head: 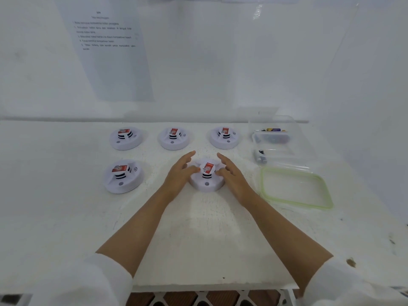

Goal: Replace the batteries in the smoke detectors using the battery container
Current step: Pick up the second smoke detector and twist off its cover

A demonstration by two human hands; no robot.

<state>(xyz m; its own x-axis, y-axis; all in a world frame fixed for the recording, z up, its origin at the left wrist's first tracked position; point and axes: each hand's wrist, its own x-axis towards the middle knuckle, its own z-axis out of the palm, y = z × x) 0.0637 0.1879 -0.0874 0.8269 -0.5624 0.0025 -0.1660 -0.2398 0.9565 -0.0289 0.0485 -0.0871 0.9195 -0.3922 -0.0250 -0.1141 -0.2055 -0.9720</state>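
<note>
The greatest danger is sitting in the grip itself. Both hands are flanking the near detector (207, 186), and the left hand (179, 174) and right hand (230, 174) are showing straight, splayed fingers that are grasping nothing. Only the thumbs seem to be touching its raised centre. If a twist starts from so light a contact, the body is likely to go skating or spinning on the table (209, 239) rather than opening. A lesser danger is the right forearm sweeping into the green-rimmed lid (295, 188), which is lying just right of that detector, or into the battery container (256, 138), which is standing open beyond it to the right.

A white wall (220, 74) is closing off the scene beyond the detector, with a printed sheet (108, 51) hanging on it to the left. The white table is carrying everything, including a row of three detectors (173, 140) beyond the near one and another detector (123, 177) to its left.
</note>
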